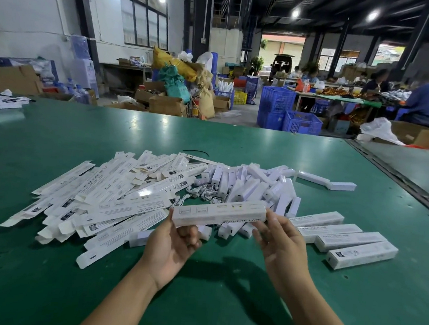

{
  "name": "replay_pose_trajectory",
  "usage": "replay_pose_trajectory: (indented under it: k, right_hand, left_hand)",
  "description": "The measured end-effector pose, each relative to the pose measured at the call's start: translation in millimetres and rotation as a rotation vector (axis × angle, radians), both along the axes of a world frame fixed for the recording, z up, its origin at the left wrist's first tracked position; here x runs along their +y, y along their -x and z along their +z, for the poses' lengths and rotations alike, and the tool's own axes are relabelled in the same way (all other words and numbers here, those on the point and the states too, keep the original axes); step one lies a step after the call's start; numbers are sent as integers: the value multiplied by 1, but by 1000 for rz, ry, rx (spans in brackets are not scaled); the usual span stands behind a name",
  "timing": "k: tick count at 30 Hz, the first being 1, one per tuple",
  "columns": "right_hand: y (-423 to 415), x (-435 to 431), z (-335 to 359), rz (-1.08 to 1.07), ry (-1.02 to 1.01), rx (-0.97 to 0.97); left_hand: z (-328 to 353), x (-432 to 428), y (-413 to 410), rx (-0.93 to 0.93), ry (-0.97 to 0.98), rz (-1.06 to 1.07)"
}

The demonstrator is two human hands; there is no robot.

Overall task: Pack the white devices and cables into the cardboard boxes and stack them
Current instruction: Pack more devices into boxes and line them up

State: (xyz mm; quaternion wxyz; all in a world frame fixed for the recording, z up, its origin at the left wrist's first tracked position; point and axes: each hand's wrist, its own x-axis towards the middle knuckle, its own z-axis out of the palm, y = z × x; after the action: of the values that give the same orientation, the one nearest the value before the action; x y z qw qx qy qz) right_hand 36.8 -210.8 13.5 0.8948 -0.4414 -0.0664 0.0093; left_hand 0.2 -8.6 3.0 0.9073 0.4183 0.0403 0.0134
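Observation:
I hold a long white cardboard box [218,214] level above the green table [224,279]. My left hand [171,246] grips its left end and my right hand [280,243] pinches its right end. Behind it lies a heap of white devices [252,189] with white cables [204,192] tangled at its left. A spread of flat, unfolded white boxes [101,201] covers the table to the left. Several closed boxes [344,238] lie side by side on the right.
One device [326,181] lies apart at the far right of the heap. A black cable tie [196,152] rests behind the heap. White bags [0,102] sit at the far left. A table seam [398,178] runs along the right; blue crates and seated people are beyond.

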Motion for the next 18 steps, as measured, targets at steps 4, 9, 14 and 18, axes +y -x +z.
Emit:
replay_pose_trajectory:
  k: [4,9,14,18]
  right_hand:
    - [-3,-4,-1,191,-140,116]
    - [0,-2,-7,297,-329,245]
    - [2,12,-8,232,-98,250]
    - [12,24,-11,271,178,75]
  left_hand:
    - [-1,-2,-1,28,-3,-16]
    - [-6,2,-2,15,-6,-62]
    - [-11,-6,-4,-30,-92,-64]
    - [-15,-23,-4,-75,-324,-100]
